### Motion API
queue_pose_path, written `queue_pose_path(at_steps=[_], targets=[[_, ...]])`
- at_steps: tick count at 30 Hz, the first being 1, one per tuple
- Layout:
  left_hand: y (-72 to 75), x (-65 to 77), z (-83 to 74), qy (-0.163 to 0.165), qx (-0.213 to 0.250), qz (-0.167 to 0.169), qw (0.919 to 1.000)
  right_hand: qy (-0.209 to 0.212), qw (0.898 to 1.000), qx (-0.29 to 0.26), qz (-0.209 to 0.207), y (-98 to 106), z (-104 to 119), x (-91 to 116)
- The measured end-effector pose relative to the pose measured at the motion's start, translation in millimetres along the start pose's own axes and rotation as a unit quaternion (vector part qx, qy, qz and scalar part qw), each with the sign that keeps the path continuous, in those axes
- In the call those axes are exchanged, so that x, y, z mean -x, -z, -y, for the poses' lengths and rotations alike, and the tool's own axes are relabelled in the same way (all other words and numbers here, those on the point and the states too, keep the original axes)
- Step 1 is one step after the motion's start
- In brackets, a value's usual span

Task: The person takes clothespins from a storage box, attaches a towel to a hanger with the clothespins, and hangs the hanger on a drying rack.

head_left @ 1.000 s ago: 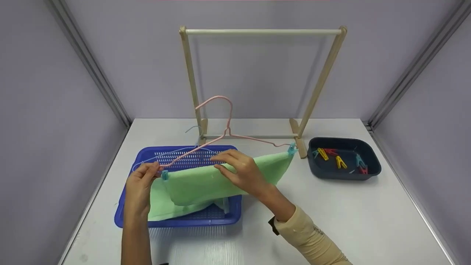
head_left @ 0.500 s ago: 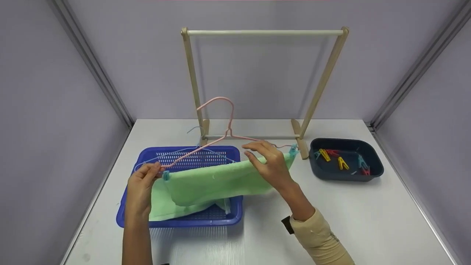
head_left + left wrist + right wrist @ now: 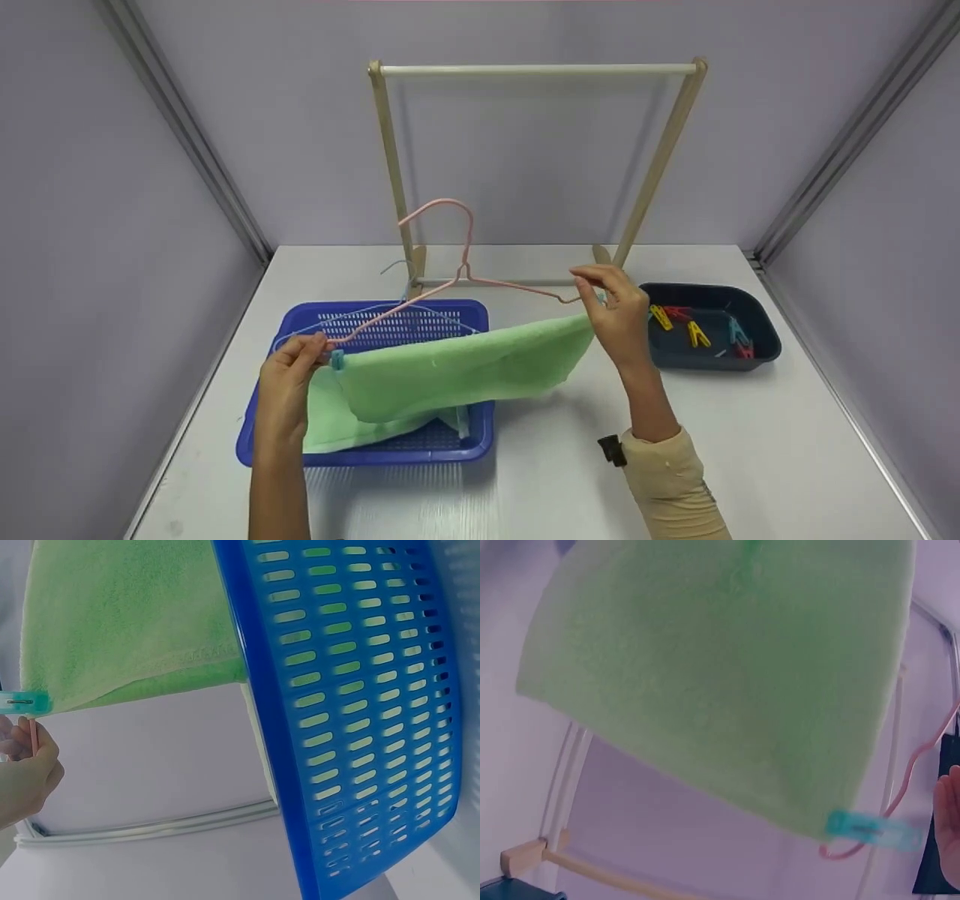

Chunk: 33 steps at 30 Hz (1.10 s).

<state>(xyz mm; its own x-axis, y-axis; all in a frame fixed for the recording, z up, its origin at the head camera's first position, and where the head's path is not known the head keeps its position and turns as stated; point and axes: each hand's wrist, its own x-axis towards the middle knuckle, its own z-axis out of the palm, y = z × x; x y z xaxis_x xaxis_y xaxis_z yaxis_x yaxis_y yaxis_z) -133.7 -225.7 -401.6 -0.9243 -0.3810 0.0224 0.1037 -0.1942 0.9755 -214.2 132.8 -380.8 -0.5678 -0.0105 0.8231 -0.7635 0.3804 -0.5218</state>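
My left hand [image 3: 289, 375] pinches the left end of a pink wire hanger [image 3: 525, 286], which is held up at a slant. A green towel [image 3: 465, 367] hangs from its lower corners, folded over. One teal clothespin [image 3: 337, 359] fastens the towel near my left fingers. Another teal clothespin [image 3: 874, 830] clips the right corner and shows clearly in the right wrist view. My right hand [image 3: 619, 315] is beside that corner in the head view, thumb and fingers slightly apart. From the right wrist view, a small gap separates the hand [image 3: 949, 829] from the clothespin.
A blue basket [image 3: 397, 456] below the towel holds another green cloth and a light blue hanger [image 3: 360, 309]. Behind stands a wooden rack with a white top bar [image 3: 536, 70]. At right, a dark tray [image 3: 712, 362] holds several coloured clothespins [image 3: 697, 334].
My right hand has moved rightward from the middle of the towel's top edge to the clothespin at its right corner. The left hand and the hanger stay nearly still.
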Motion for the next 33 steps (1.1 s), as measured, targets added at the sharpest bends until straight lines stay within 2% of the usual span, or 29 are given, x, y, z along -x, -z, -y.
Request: queue_pose_path(at_steps=[4,8,11,14,18,21,27,33], targets=[[0.1,-1.1,0.0,-0.001,0.001,-0.002,1.0000,-0.051,0.999,0.010,-0.009,13.9,6.5,-4.1],[0.0,-1.6,0.1,-0.004,0.006,-0.004,1.0000,-0.116,0.993,0.017,-0.002,26.3,-2.8,-3.4],[0.1,-1.4,0.3,-0.005,0.010,-0.004,0.9999,-0.161,0.986,0.021,0.021,34.4,-12.8,-0.8],[1.0,-1.4,0.7,-0.003,0.012,-0.006,0.9999,-0.214,0.975,0.010,0.056,40.6,-32.6,7.3],[1.5,-1.8,1.6,-0.001,0.010,-0.008,0.9999,-0.277,0.955,-0.003,0.108,44.0,-55.9,20.1],[1.1,-2.2,2.7,-0.001,0.010,-0.007,0.9999,-0.295,0.947,-0.002,0.129,43.8,-60.8,25.7],[1.8,-1.5,3.7,0.003,0.020,-0.003,0.9998,-0.313,0.940,-0.043,0.127,42.4,-58.1,28.3],[4.1,-1.7,3.8,0.009,0.027,0.012,0.9995,-0.302,0.943,-0.064,0.125,42.8,-41.1,24.9]])
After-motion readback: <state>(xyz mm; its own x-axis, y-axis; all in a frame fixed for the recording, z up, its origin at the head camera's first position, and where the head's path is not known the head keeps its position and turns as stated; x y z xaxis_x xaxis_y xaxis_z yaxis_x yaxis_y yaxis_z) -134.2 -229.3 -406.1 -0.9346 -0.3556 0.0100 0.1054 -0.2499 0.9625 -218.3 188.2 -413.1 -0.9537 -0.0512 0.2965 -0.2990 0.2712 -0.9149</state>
